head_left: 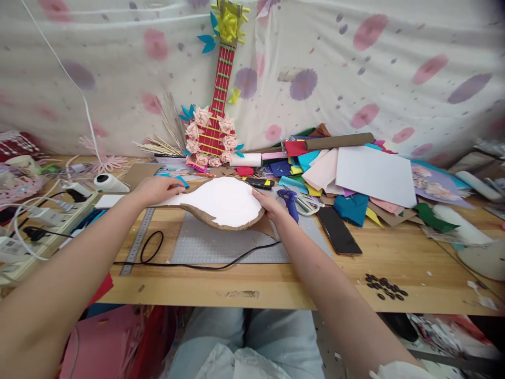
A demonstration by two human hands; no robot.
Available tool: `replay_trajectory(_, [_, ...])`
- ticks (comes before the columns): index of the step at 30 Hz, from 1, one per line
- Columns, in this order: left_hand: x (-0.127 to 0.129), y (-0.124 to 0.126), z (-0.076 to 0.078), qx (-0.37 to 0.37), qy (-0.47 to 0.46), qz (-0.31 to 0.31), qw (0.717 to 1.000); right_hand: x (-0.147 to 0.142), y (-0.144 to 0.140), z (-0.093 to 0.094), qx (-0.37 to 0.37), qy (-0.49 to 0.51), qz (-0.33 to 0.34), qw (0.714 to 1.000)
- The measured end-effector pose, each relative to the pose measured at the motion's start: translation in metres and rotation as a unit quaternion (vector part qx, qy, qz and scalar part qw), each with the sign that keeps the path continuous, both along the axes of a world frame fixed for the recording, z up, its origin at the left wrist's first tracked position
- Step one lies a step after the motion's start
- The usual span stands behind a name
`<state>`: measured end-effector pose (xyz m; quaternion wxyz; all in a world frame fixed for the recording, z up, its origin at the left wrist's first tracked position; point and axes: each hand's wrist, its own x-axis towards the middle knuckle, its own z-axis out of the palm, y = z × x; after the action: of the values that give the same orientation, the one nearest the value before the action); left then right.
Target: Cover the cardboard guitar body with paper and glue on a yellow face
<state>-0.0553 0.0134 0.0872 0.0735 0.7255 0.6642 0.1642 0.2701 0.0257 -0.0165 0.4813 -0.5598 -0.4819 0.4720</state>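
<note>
A cardboard cutout (221,202) shaped like a rounded body with a narrow neck, covered in white paper, lies on the grey cutting mat (221,245). My left hand (155,189) presses on its narrow left end. My right hand (270,206) grips its rounded right edge. A blue glue gun (290,201) lies just right of my right hand, its black cord running across the mat.
A paper guitar (215,121) with pink flowers leans on the back cloth. Stacked coloured sheets (355,176) fill the right. A black phone (338,231), a steel ruler (138,239), a power strip (51,213) and small dark pieces (384,287) lie on the wooden table (410,263).
</note>
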Motion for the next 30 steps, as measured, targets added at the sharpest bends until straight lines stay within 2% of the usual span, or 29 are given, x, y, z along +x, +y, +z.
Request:
replay_trajectory(2, [0.007, 0.001, 0.000, 0.091, 0.031, -0.008, 0.995, -0.001, -0.006, -0.007, -0.035, 0.071, -0.001, 0.997])
replay_trajectory(4, [0.016, 0.000, -0.002, 0.172, 0.007, 0.022, 0.985, -0.002, -0.013, -0.012, -0.047, 0.098, -0.047, 0.993])
replay_trajectory(5, [0.021, -0.001, -0.003, 0.186, -0.008, 0.043, 0.982, -0.002, -0.016, -0.015, -0.048, 0.090, -0.074, 0.992])
replay_trajectory(7, [0.033, -0.003, -0.008, 0.173, -0.036, 0.082, 0.981, -0.001, -0.021, -0.018, -0.049, 0.059, -0.104, 0.992])
replay_trajectory(10, [0.050, -0.004, -0.020, 0.124, -0.072, 0.115, 0.983, 0.005, -0.025, -0.021, -0.033, 0.002, -0.102, 0.994])
replay_trajectory(14, [0.063, -0.004, -0.048, 0.050, -0.114, 0.150, 0.981, 0.017, -0.028, -0.023, -0.019, -0.008, -0.106, 0.994])
replay_trajectory(16, [0.065, -0.006, -0.068, 0.026, -0.148, 0.196, 0.969, 0.020, -0.030, -0.024, -0.025, 0.029, -0.109, 0.993])
replay_trajectory(18, [0.066, -0.009, -0.089, 0.017, -0.220, 0.229, 0.948, 0.019, -0.033, -0.024, -0.031, 0.052, -0.105, 0.993])
replay_trajectory(21, [0.073, -0.011, -0.108, 0.045, -0.337, 0.236, 0.910, 0.011, -0.039, -0.023, -0.036, 0.061, -0.080, 0.994])
replay_trajectory(23, [0.081, -0.009, -0.109, 0.067, -0.403, 0.226, 0.884, 0.006, -0.045, -0.020, -0.033, 0.070, -0.044, 0.996])
replay_trajectory(25, [0.088, -0.005, -0.103, 0.072, -0.465, 0.222, 0.854, 0.005, -0.050, -0.016, -0.026, 0.081, 0.011, 0.996])
replay_trajectory(28, [0.089, 0.001, -0.087, 0.036, -0.565, 0.215, 0.796, 0.010, -0.056, -0.008, -0.014, 0.086, 0.099, 0.991])
replay_trajectory(30, [0.082, 0.002, -0.076, 0.002, -0.612, 0.211, 0.762, 0.019, -0.056, -0.004, -0.008, 0.080, 0.126, 0.989])
